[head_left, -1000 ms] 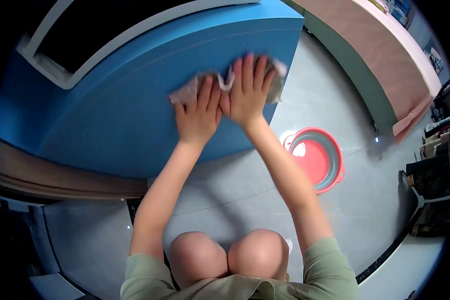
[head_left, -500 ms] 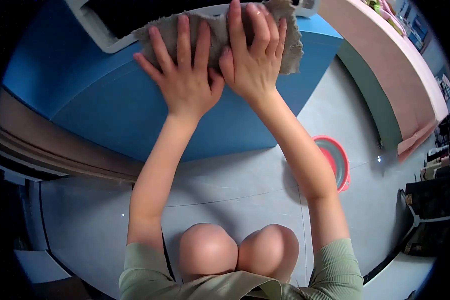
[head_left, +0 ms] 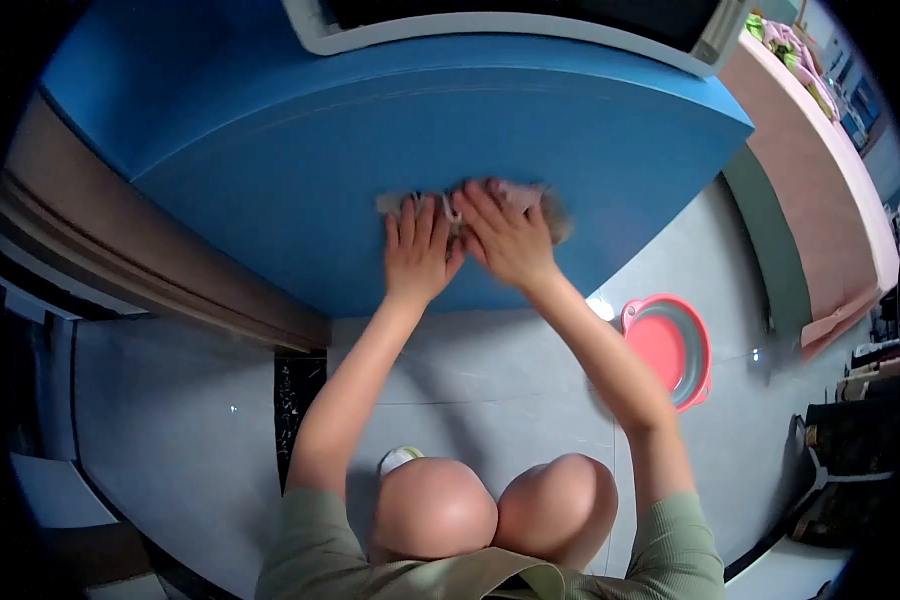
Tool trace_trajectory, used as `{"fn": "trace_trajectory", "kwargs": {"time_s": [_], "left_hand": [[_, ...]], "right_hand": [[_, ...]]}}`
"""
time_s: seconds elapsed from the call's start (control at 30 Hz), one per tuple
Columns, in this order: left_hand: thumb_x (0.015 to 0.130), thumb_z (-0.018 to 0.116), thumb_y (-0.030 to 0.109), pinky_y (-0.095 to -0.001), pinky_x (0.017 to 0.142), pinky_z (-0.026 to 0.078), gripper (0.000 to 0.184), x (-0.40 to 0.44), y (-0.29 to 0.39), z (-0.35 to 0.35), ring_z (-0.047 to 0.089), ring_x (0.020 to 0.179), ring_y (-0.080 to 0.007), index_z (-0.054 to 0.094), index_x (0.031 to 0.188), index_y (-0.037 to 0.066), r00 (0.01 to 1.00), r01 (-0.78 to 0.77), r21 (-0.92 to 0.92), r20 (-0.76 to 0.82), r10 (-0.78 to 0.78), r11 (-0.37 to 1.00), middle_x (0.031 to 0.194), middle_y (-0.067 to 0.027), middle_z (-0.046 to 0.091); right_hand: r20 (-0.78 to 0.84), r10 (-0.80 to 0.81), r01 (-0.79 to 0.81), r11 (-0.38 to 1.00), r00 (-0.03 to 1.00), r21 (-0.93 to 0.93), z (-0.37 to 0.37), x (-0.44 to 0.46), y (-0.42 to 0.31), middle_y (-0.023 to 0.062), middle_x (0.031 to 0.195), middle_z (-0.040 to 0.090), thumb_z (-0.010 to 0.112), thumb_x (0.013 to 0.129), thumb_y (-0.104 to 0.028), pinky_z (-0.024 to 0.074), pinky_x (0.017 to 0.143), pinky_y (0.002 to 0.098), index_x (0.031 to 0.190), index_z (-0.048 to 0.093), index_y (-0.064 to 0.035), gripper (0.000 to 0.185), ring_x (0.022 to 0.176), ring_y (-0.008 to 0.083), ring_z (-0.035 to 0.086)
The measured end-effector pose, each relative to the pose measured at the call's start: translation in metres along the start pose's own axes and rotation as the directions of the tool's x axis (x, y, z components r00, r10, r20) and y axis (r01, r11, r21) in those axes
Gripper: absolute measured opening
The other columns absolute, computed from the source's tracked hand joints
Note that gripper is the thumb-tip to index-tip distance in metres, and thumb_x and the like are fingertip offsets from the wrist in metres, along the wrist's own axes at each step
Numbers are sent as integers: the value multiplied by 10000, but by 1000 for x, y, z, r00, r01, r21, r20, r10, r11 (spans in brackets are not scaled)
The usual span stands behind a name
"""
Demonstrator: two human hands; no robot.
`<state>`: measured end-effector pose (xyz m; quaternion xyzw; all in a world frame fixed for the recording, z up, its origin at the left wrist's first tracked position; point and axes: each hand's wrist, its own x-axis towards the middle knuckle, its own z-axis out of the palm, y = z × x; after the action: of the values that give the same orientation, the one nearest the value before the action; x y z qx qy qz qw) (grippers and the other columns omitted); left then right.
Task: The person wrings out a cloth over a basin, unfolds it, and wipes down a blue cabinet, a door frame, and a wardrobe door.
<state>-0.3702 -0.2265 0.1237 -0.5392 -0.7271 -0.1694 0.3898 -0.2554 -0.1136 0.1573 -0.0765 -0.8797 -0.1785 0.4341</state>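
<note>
A grey-brown cloth (head_left: 560,225), blurred and crumpled, lies against the front face of a blue cabinet (head_left: 290,170). My left hand (head_left: 420,255) presses the cloth's left part, palm down with its fingers stretched out. Beside it, my right hand (head_left: 513,243) lies flat over the right part, fingers extended. The two hands nearly meet at the thumbs. Much of the cloth is hidden beneath them.
A white-framed device with a dark panel (head_left: 520,50) stands on the cabinet top. A pink and grey basin (head_left: 670,350) sits on the tiled floor at right. Pink-covered furniture (head_left: 820,190) stands farther right, and brown panelling (head_left: 170,250) borders the left.
Both hands have moved down with the cloth, from the cabinet's top edge to its front face. The cloth, spread before, is now bunched. The view has shifted, showing more of the basin.
</note>
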Motion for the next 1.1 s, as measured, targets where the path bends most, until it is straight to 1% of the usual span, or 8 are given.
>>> {"fn": "trace_trajectory", "kwargs": {"time_s": [0.1, 0.3, 0.43, 0.5, 0.7, 0.77, 0.9, 1.1], "left_hand": [[886, 349, 356, -631, 952, 209, 570, 63, -14, -44, 240, 1226, -525, 306, 1296, -38, 979, 123, 97, -176, -105, 988, 1370, -297, 224], [900, 292, 334, -632, 980, 155, 581, 84, -54, -58, 179, 1242, -544, 242, 1321, -63, 941, 54, 80, -338, -24, 995, 1398, -306, 146], [880, 334, 321, -644, 963, 185, 588, 10, -35, -11, 246, 1190, -566, 267, 1303, -82, 963, 174, -16, -205, -174, 985, 1337, -339, 236], [856, 405, 308, -564, 946, 288, 511, -40, -24, 22, 380, 1141, -466, 400, 1239, -30, 970, 198, -40, -134, -202, 979, 1263, -243, 404], [822, 469, 279, -542, 946, 294, 504, -59, -38, 19, 385, 1136, -446, 432, 1214, -35, 995, 96, -68, 37, -93, 993, 1252, -235, 413], [853, 392, 299, -615, 981, 200, 594, -20, -56, -9, 275, 1190, -529, 290, 1280, -101, 995, 85, -24, -57, -87, 996, 1305, -310, 307], [874, 348, 290, -610, 1011, 131, 564, 67, -98, -74, 180, 1257, -504, 264, 1312, -54, 929, 132, -16, -347, -130, 991, 1376, -295, 204], [855, 348, 296, -625, 986, 167, 555, 21, -126, -50, 189, 1231, -553, 323, 1278, -61, 894, 210, -10, -402, -197, 978, 1355, -322, 228]], "right_hand": [[-149, 34, -39, 999, 988, -31, -34, 82, 4, -30, 1397, 341, 493, 802, -360, 283, 934, 378, 1327, 407, -234, 546, 1237, 134, 356], [-303, 56, -89, 991, 951, -97, -30, 122, -17, -24, 1411, 327, 438, 821, -330, 310, 887, 359, 1331, 403, -236, 520, 1245, 132, 366], [-38, -120, 118, 992, 992, -48, 7, 61, -37, -49, 1400, 344, 456, 805, -303, 347, 801, 272, 1336, 397, -212, 542, 1192, 77, 398], [-36, -197, 196, 980, 980, -13, 38, 15, -46, -54, 1357, 403, 509, 798, -311, 367, 806, 320, 1270, 479, -211, 484, 1178, 81, 424], [151, -176, 175, 984, 973, 20, 28, 4, -54, -63, 1413, 319, 493, 797, -304, 346, 776, 263, 1345, 378, -197, 570, 1198, 46, 365], [17, -165, 166, 986, 986, -26, 5, 54, -51, -32, 1376, 375, 493, 810, -321, 322, 874, 336, 1306, 437, -192, 515, 1216, 113, 385], [-93, -29, 33, 998, 995, 44, -33, 153, -62, -31, 1432, 285, 466, 804, -300, 233, 998, 378, 1346, 378, -195, 559, 1253, 108, 325], [-60, -257, 257, 966, 965, -14, 3, 140, -86, -35, 1434, 280, 453, 798, -282, 246, 995, 334, 1366, 341, -160, 592, 1254, 105, 322]]}}
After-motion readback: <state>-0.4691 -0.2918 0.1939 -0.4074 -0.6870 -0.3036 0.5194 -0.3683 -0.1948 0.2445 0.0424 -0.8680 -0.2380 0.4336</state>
